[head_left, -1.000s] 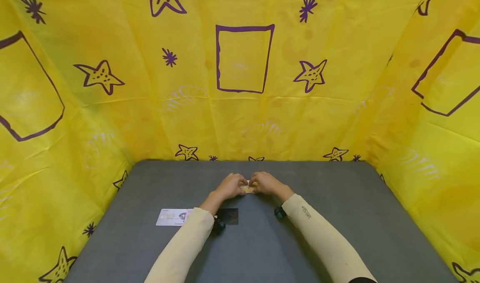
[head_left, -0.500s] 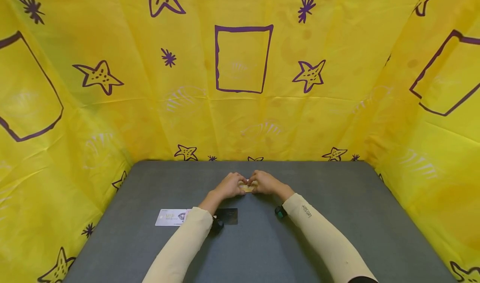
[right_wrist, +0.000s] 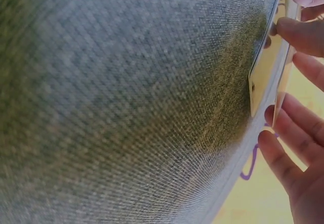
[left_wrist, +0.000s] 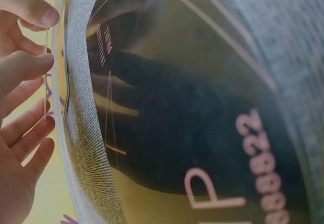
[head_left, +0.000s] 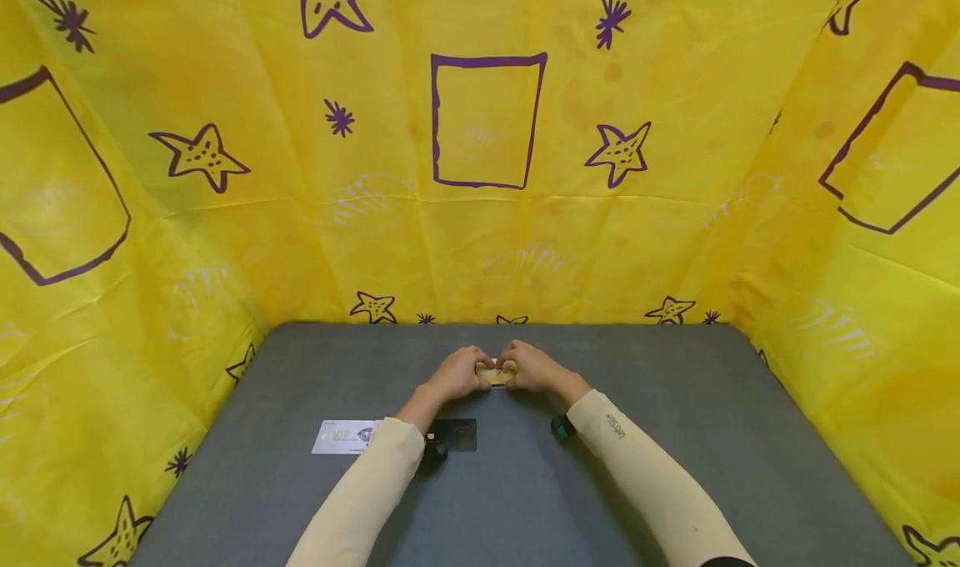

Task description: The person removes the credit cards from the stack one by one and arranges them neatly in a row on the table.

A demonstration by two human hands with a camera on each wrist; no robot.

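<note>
The left hand [head_left: 457, 373] and right hand [head_left: 534, 367] are bent close together, fingertips pinching a thin, pale rectangular card [right_wrist: 284, 79] by its edges between them. Behind the left hand, a white card printed "VIP" [head_left: 341, 436] comes first; next, across the cream fabric sleeve [head_left: 360, 492], lies a glossy black card [head_left: 461, 435]. Under both hands, a shiny gold-toned card [right_wrist: 259, 84] rests on the grey cloth-topped table [head_left: 525, 500]. The held card could tip or drop if one pinch slackens, since only fingertips secure it; a lowered left wrist could nudge the black card. Counted: two hands and four discernible cards, one held, three lying; a pinkish patch by the sleeve is unclear.
</note>
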